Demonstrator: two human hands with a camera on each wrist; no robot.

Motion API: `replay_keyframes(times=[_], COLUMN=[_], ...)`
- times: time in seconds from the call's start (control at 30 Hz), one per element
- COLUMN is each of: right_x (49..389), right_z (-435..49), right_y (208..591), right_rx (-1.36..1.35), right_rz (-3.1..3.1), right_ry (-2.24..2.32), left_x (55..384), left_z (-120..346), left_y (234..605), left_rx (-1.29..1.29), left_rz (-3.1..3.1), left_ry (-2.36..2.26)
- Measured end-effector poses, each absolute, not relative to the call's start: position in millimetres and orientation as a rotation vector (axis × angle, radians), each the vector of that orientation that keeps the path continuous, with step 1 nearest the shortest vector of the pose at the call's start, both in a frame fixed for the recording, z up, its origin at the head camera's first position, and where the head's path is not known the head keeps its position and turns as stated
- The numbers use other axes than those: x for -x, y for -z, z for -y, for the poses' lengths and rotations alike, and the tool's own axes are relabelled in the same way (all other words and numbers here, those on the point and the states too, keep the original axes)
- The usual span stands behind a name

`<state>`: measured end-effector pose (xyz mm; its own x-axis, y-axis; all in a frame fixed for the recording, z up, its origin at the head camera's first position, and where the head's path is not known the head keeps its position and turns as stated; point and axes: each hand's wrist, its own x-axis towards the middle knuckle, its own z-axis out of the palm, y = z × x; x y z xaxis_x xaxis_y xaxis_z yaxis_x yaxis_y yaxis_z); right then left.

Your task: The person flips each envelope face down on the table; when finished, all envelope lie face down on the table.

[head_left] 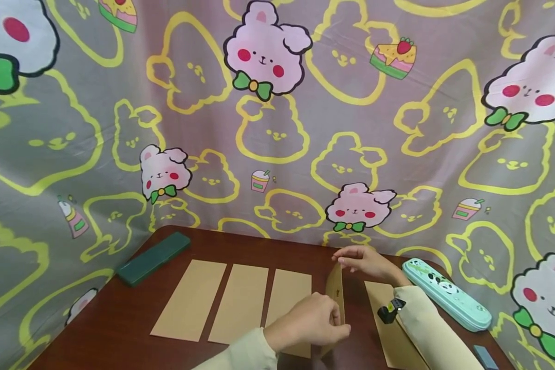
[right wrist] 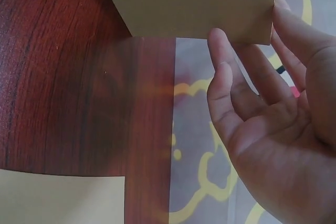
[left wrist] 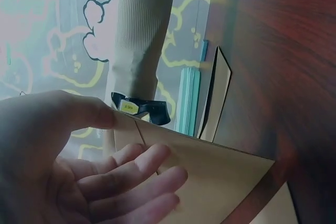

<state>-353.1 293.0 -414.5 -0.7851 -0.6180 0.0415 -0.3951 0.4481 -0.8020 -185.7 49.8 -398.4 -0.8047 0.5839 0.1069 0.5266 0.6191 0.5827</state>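
Observation:
A brown kraft-paper rectangle [head_left: 336, 293] with a small dark mark stands upright on its long edge, slightly bowed, between my two hands. My left hand [head_left: 312, 319] pinches its near end; in the left wrist view, the thumb lies at the edge and the fingers beside the face. At the far upper corner my right hand [head_left: 364, 261] grips it between thumb and fingers, as the right wrist view also shows. Three similar rectangles lie flat to the left: one far left [head_left: 189, 300], one in the middle [head_left: 241, 300], one partly under my left hand [head_left: 290, 293].
Another kraft rectangle [head_left: 383, 334] lies right, partly hidden by my right forearm. Beyond it are a mint panda pencil case [head_left: 446, 293] and a small blue-grey block [head_left: 485, 357]. A dark green case [head_left: 154, 258] sits at the table's back left. Patterned curtains [head_left: 277, 169] border the table.

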Motion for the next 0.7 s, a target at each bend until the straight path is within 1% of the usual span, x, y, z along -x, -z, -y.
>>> replay_keyframes(times=[0.23,0.4,0.5,0.7], right_x=[357.7,356.7,353.7,349.9], right_z=[-294.8,-296.3,-291.7,-281.5], right_y=[418.3,427.3,437.2,465.2], right_rx=[0.844,0.851,0.821,0.655], right_rz=[-2.276,-2.323,-2.385,-2.512], right_ry=[1.383,1.285,1.205,1.147], left_x=[190.0,188.9,189.0,189.3], left_z=[-47.1,-48.4,-49.0,-48.3], left_y=[397.7,397.6,397.6,398.1], left_rx=[-0.994,-0.995,-0.998,-0.968], left_rz=[-2.734,-2.718,-2.722,-2.707], left_ry=[-0.981,-0.992,-0.994,-0.984])
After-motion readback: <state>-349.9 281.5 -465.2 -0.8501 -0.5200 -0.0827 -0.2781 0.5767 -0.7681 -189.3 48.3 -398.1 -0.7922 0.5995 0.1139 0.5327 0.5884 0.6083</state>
